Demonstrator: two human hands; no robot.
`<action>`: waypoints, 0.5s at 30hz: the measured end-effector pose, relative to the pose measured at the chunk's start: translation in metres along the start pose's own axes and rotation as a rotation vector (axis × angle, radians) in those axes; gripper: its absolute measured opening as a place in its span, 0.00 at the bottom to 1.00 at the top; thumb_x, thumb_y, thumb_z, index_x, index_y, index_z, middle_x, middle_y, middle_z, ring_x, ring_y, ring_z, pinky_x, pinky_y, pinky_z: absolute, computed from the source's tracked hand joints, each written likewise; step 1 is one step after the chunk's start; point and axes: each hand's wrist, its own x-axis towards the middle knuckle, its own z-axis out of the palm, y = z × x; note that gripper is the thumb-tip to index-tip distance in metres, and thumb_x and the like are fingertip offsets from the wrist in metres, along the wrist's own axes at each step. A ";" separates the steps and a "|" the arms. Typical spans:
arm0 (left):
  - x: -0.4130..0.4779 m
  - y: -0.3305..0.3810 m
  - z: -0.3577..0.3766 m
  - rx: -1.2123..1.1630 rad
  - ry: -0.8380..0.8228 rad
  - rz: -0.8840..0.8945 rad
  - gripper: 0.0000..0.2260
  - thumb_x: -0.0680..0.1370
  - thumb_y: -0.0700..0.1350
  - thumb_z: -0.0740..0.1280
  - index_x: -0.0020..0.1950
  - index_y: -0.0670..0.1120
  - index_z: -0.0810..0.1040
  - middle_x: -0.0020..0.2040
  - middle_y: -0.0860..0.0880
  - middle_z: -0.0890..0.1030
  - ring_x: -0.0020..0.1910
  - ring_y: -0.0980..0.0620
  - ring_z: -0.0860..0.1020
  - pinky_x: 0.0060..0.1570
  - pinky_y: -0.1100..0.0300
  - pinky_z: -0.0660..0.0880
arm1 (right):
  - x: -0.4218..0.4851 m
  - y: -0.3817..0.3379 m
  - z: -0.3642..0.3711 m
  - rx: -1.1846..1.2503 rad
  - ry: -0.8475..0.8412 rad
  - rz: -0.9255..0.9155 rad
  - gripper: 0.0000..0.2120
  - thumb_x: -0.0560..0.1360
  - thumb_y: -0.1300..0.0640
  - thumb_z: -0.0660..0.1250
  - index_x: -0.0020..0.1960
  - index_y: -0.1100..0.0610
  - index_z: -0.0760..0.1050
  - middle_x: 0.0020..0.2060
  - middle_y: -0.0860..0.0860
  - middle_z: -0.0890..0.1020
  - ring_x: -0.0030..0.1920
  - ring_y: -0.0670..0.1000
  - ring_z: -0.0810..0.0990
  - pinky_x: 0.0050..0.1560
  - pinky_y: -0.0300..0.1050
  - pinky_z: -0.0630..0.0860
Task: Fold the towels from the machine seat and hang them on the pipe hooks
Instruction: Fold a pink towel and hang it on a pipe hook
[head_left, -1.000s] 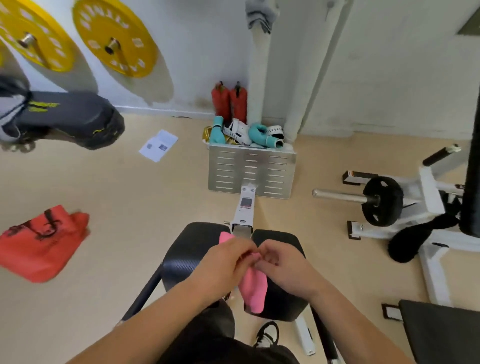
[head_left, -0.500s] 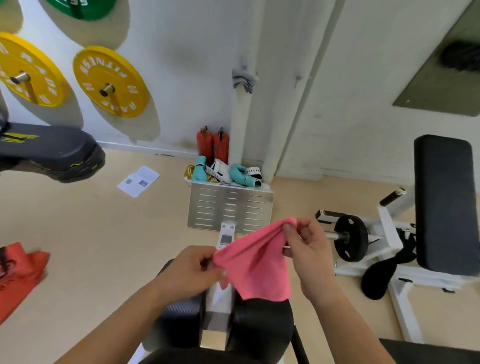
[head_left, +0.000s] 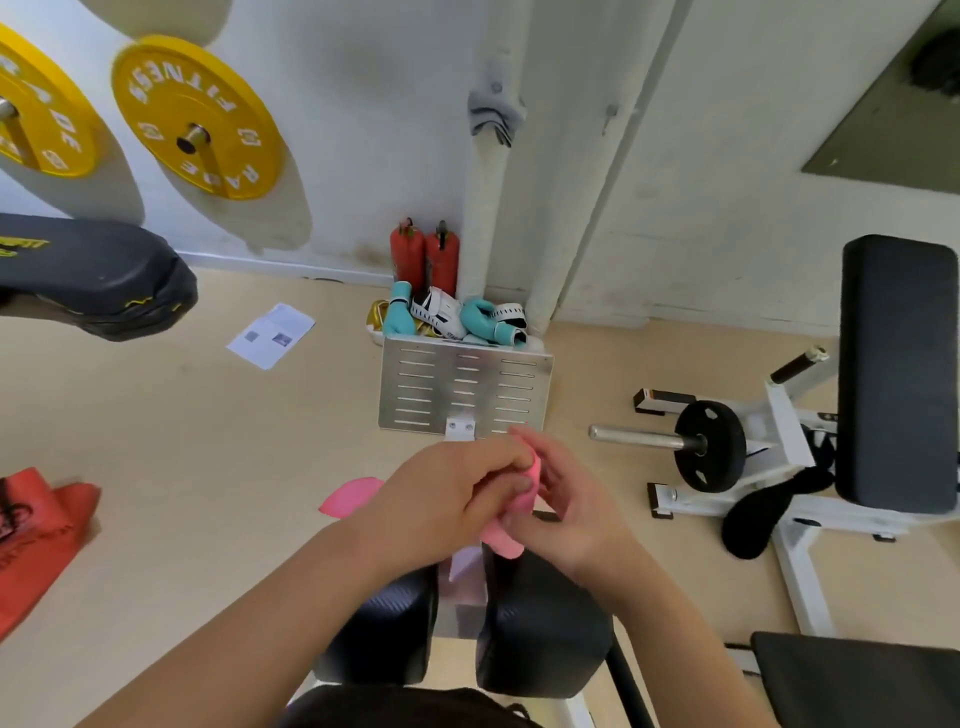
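Towel: the pink towel (head_left: 349, 496) is up in the air, bunched between both hands. One corner fans out past the left wrist and a flap hangs below the knuckles.
Left grip: the left hand (head_left: 452, 501) is curled over the cloth, fingertips pinching the top fold.
Right grip: the right hand (head_left: 571, 525) is closed on the same fold, its fingers touching the left's.
Step in hand: this looks like the fold itself, with two edges brought together at the pinch.
Doing it well: I'd match the corners before letting either pinch go. Then run one hand down the crease so that loose left corner tucks in, and keep the fold narrow enough to sit on a hook.
Seat: the black machine seat (head_left: 545, 639) sits directly below the hands, and the towel hangs clear of it.
Pipe: the white pipe (head_left: 491, 218) stands ahead at the wall, well apart from the hands, with a grey towel (head_left: 493, 111) hanging high on it.
Hook: a small hook (head_left: 609, 113) shows bare on the neighbouring pipe, to the right.
Floor: boxing gloves (head_left: 480, 317) are piled at the pipe's foot.
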 end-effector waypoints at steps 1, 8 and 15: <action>-0.003 -0.003 -0.001 -0.011 -0.010 -0.012 0.04 0.82 0.48 0.65 0.53 0.57 0.77 0.44 0.57 0.82 0.42 0.57 0.79 0.44 0.60 0.76 | 0.002 -0.006 0.001 0.095 -0.082 0.001 0.30 0.73 0.71 0.72 0.71 0.53 0.73 0.61 0.52 0.82 0.64 0.50 0.81 0.66 0.46 0.78; -0.042 -0.043 -0.031 -0.226 0.049 -0.285 0.11 0.74 0.56 0.76 0.53 0.59 0.77 0.36 0.56 0.79 0.33 0.58 0.76 0.32 0.66 0.71 | 0.024 -0.016 0.022 0.100 -0.075 0.124 0.08 0.73 0.58 0.77 0.44 0.59 0.80 0.37 0.53 0.82 0.39 0.48 0.80 0.35 0.39 0.76; -0.067 -0.090 -0.095 0.032 0.022 -0.504 0.14 0.71 0.51 0.78 0.37 0.48 0.75 0.30 0.51 0.77 0.27 0.56 0.75 0.31 0.58 0.71 | 0.074 -0.052 0.042 -0.068 0.210 -0.022 0.04 0.75 0.60 0.75 0.44 0.54 0.81 0.36 0.41 0.82 0.41 0.39 0.78 0.43 0.31 0.73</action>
